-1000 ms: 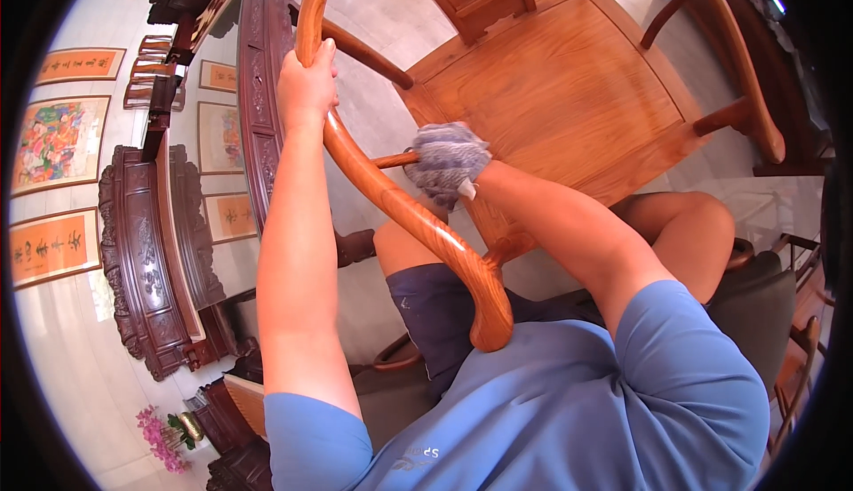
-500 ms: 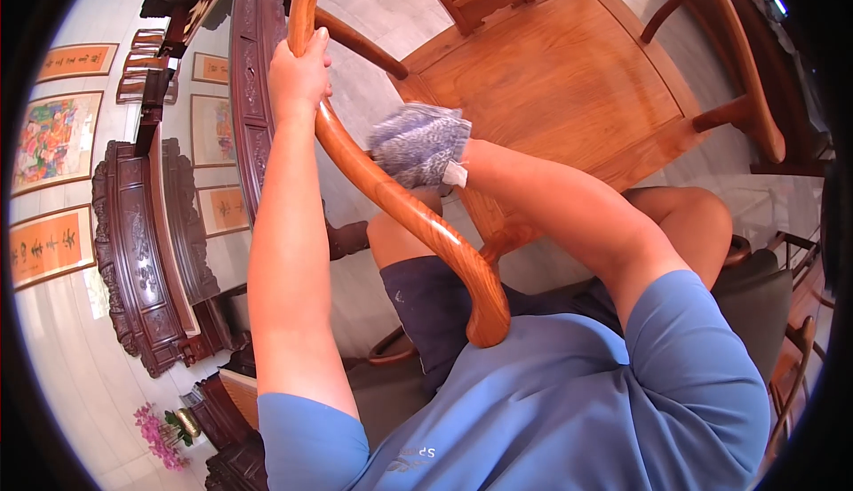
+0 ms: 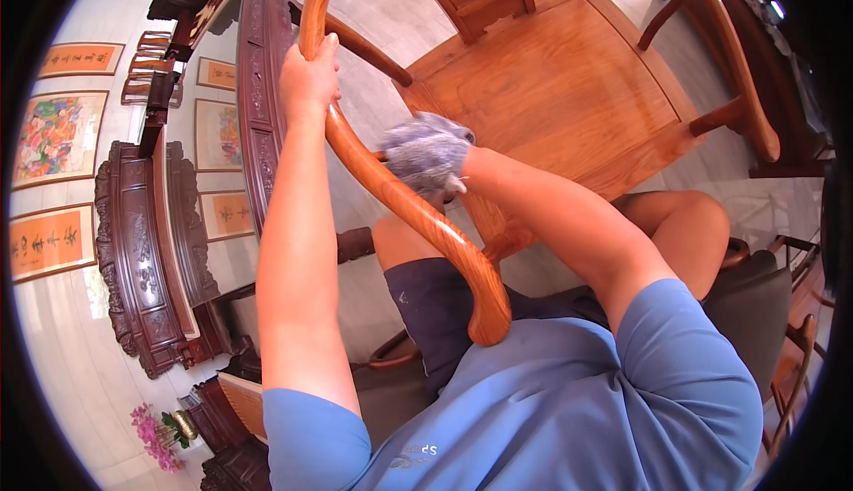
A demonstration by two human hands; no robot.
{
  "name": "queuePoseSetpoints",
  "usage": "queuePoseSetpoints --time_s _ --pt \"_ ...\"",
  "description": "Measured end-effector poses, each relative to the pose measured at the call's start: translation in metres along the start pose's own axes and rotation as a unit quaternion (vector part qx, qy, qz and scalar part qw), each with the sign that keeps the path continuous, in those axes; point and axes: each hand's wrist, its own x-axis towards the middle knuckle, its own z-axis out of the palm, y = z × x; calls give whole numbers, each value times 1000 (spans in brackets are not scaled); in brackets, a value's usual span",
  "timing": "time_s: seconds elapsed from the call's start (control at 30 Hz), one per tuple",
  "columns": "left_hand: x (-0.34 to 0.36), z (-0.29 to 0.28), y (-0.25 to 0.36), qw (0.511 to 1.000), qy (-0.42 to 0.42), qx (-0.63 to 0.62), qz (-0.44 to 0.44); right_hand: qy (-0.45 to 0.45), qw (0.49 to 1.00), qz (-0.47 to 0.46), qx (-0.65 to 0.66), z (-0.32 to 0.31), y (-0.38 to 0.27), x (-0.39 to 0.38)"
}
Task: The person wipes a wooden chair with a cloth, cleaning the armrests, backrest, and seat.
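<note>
Lettering marks your shirt (image 3: 524, 393) and framed panels (image 3: 53, 240); left hand (image 3: 308, 82) clasps armrest (image 3: 395, 196); grip of right hand (image 3: 429, 155), indeterminable.

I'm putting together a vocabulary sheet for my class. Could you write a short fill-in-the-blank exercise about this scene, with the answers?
1. The left hand is bare, while the person's ____ hand is covered by a grey glove.
2. The left hand is closed round the curved armrest of a chair made of ____.
3. The short-sleeved shirt is ____.
4. The flowers at lower left are ____.

Answers: right; wood; blue; pink.
</note>
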Motion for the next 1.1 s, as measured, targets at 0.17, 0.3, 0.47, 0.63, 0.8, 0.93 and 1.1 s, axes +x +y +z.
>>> queuePoseSetpoints --time_s 0.17,0.3,0.47,0.63,0.8,0.93,1.1 --pt "-3 4 6 1000 -12 -11 11 198 945 -119 232 35 24 9" --pt "-12 1 11 1000 -2 -21 13 92 995 0 45 34 37 -8" --pt "-3 6 6 999 -8 -34 6 82 993 87 1 40 42 -11" --pt "-5 -1 4 1000 0 -3 -1 163 984 -51 55 14 -6 -7" --pt "-1 5 7 1000 -1 -10 16 25 998 53 38 32 36 -10" --pt "-9 -2 2 1000 5 -10 -3 186 981 -55 4 39 16 -3" --pt "-2 0 2 1000 -3 -11 9 135 987 31 85 75 64 -20"
